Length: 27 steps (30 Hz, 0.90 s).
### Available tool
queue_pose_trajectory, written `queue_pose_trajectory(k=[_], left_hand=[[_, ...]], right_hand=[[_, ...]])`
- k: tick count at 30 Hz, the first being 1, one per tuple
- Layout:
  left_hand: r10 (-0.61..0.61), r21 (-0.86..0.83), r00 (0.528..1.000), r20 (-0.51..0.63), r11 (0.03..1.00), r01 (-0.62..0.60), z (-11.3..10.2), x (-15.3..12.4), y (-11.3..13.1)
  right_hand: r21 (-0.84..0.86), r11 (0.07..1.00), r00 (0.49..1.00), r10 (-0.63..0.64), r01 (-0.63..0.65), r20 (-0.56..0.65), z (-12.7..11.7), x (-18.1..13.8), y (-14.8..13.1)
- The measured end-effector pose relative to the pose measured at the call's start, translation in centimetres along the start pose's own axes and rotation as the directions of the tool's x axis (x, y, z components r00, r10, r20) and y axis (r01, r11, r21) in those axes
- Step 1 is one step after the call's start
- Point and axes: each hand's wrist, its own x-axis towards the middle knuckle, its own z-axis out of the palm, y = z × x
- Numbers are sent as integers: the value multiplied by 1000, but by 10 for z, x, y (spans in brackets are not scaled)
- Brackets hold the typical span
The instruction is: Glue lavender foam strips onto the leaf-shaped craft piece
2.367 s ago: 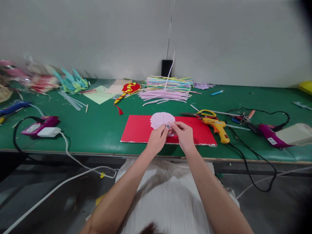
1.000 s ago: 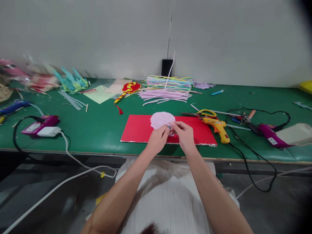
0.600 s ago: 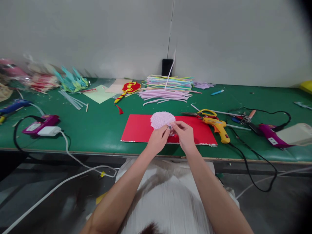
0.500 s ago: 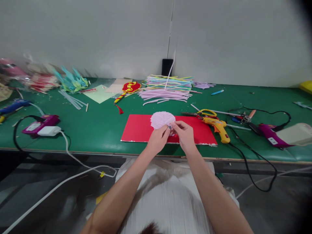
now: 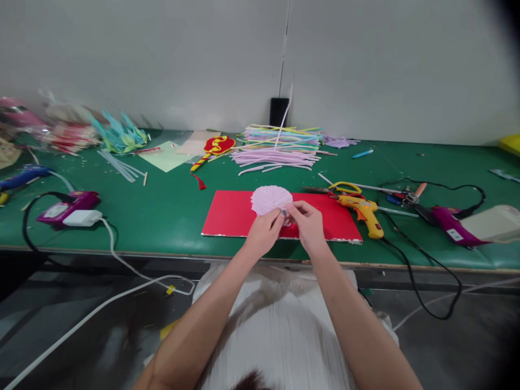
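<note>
A round, leaf-like lilac piece (image 5: pixel 270 199) made of pipe cleaners in slanting rows is over the red board (image 5: pixel 229 214). At its lower right edge, my left hand (image 5: pixel 264 230) and my right hand (image 5: pixel 309 221) meet with thumbs and fingers pinched together. Both hands grip this lilac piece near its bottom end. A small greyish spot shows between the fingertips; I cannot make out what it is. The fingers hide the lower tip of the piece.
Behind the board lies a pile of pipe cleaners (image 5: pixel 280 146), with a phone (image 5: pixel 278 111) against the wall. To the right are yellow-handled scissors (image 5: pixel 345 188), a yellow glue gun (image 5: pixel 363 211) and a purple power strip (image 5: pixel 450 225). Another purple strip (image 5: pixel 69 208) lies left.
Almost everything stays in place. My fingertips shift very slightly at the lower end of the lilac piece, both hands still pinched together.
</note>
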Motion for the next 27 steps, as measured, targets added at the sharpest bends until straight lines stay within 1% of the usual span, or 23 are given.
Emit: queue_pose_trajectory(k=[4,9,12,16,21,24,27], left_hand=[[-2,-37,999,-35,999,0,0,-1,-2],[16,118,997,-81,993,-6,1,-3,4],[45,152,995,-89,988,-31,3,-2,6],[67,171,995,-81,984,-52,5,1,3],[94,207,994,-55,975,-81,5,1,0],[75,212,997,-30,975,-67,5,0,2],[37,251,999,-18,967,-31,4,-1,6]], right_hand=[[27,999,999,-33,34,-30,0,1,-1],[109,993,986,-28,46,-163,-1,2,-4],[149,988,977,-5,38,-212,-2,3,-6],[151,988,977,12,21,-215,-2,4,-7],[124,992,984,30,-9,-174,-2,3,-6],[117,993,986,43,-25,-159,-2,4,-5],[109,994,985,44,-26,-164,-2,4,-5]])
